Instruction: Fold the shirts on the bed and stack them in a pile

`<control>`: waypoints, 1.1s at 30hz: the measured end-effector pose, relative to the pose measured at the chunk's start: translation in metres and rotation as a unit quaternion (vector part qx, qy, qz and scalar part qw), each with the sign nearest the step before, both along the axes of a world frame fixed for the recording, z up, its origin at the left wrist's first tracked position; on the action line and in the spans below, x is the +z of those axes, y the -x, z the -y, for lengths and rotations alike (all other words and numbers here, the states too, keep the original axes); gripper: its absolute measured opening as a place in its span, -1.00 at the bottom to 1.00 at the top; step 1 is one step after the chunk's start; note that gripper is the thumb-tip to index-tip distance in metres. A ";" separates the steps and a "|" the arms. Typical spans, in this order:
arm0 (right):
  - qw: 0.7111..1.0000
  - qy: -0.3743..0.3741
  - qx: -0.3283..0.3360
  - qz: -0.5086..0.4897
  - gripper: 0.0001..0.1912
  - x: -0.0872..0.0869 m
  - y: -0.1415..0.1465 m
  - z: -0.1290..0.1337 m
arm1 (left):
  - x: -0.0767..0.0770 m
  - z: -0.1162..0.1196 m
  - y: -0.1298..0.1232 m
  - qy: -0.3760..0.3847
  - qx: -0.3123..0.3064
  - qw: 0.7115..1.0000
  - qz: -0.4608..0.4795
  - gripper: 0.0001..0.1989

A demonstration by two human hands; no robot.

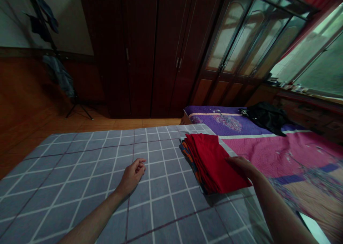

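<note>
A stack of folded cloths (211, 162) with a plain red one on top lies at the right side of a grey checked sheet (88, 172). Dark and orange patterned folds show along its left side. My right hand (242, 166) grips the stack's right edge, with a digit on the red top; its other fingers are hidden. Left of the stack, my left hand (133, 174) is over the sheet, fingers loosely curled, with nothing in it.
Beyond the stack is a bed with a purple and pink floral cover (257, 147). A black garment (268, 116) lies on it. Dark wardrobe doors (139, 58) stand at the back. A rack with clothes (60, 74) is at far left. A pale flat object (313, 228) shows at lower right.
</note>
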State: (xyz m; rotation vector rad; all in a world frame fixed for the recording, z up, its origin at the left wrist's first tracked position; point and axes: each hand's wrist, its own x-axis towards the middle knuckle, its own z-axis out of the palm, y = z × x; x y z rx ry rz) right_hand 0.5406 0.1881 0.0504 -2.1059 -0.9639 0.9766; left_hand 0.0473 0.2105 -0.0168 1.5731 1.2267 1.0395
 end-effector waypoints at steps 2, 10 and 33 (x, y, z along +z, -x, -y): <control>0.997 0.031 0.009 -0.074 -0.75 0.001 0.001 0.002 | 0.000 0.000 0.000 -0.001 -0.002 1.000 0.002 -0.69; 0.969 0.081 0.010 -0.233 -0.61 0.007 0.006 0.001 | -0.003 -0.003 0.000 0.004 0.006 1.000 0.020 -0.69; 0.927 -0.198 0.049 -0.315 -0.52 0.036 0.111 0.024 | 0.042 0.024 -0.101 -0.016 -0.137 0.987 0.079 -0.40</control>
